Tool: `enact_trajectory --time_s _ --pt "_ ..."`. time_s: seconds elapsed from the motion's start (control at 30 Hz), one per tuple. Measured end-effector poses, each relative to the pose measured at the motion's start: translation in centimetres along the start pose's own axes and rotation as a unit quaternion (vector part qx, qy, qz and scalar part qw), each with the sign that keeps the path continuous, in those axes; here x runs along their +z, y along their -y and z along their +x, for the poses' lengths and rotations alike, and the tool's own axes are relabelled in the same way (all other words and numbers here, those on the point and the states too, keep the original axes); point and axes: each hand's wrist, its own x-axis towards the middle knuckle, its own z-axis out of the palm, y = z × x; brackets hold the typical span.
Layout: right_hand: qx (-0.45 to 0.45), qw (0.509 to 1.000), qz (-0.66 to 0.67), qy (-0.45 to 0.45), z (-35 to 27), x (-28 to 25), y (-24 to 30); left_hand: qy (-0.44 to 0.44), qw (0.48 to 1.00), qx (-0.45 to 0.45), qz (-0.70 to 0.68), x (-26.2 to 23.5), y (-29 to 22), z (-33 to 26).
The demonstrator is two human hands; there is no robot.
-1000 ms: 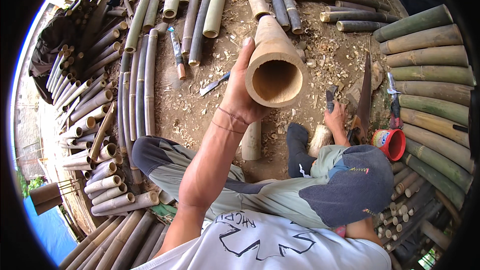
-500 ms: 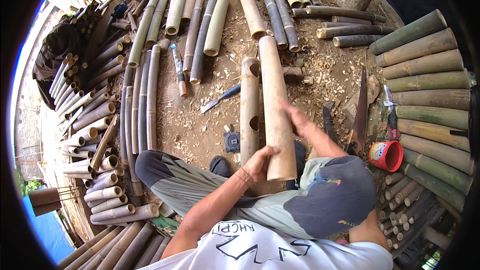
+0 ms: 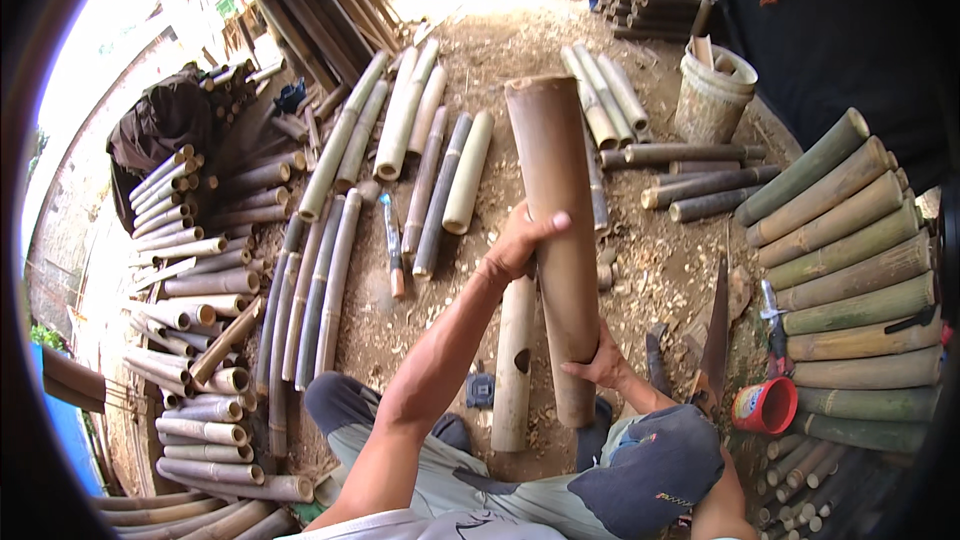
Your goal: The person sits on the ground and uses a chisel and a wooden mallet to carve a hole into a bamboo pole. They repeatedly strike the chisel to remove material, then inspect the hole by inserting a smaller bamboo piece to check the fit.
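I hold a thick brown bamboo section (image 3: 552, 210) lengthwise in front of me, its far end pointing away. My left hand (image 3: 520, 245) grips its left side near the middle. My right hand (image 3: 603, 365) holds its near end from the right. Under it on the ground lies a paler bamboo piece (image 3: 515, 365) with a hole cut in its side, between my knees.
Cut bamboo poles lie in rows on the dirt ahead (image 3: 440, 170) and in stacks at the left (image 3: 190, 270) and right (image 3: 850, 250). A saw (image 3: 716, 340), a red cup (image 3: 765, 406), a knife (image 3: 392, 250) and a pale bucket (image 3: 712, 90) sit around me.
The bamboo section was raised with its open end toward me a second ago; it has been lowered and laid lengthwise, and my hands now sit at its middle and near end.
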Motion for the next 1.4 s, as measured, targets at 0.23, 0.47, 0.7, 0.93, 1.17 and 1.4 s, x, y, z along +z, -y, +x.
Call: enact_trajectory --time_s 0.23,0.47,0.7,0.93,1.17,1.4 --pt "0.028 0.995 -0.101 0.001 0.8 -10.5 2.8 0.199 0.950 0.141 0.195 10.6 -6.1 -3.0" --pt "-0.019 0.978 -0.188 -0.086 -6.6 -13.0 6.2 0.254 0.860 0.263 0.355 13.0 -0.2 -4.4" --pt "-0.084 0.952 -0.264 -0.127 -8.0 -12.9 9.2 0.168 0.892 0.247 0.338 12.8 5.1 -4.4" --pt "-0.231 0.906 -0.330 -0.126 -0.6 -10.5 8.9 0.193 0.944 0.154 0.221 11.6 3.6 -5.2" --pt "-0.163 0.946 -0.191 -0.205 4.8 -9.5 18.0 -0.007 0.990 0.129 0.050 11.4 -4.2 0.1" --pt "0.039 0.974 0.051 -0.219 10.0 -7.9 15.9 -0.033 0.996 -0.048 0.074 10.2 8.4 -10.0"
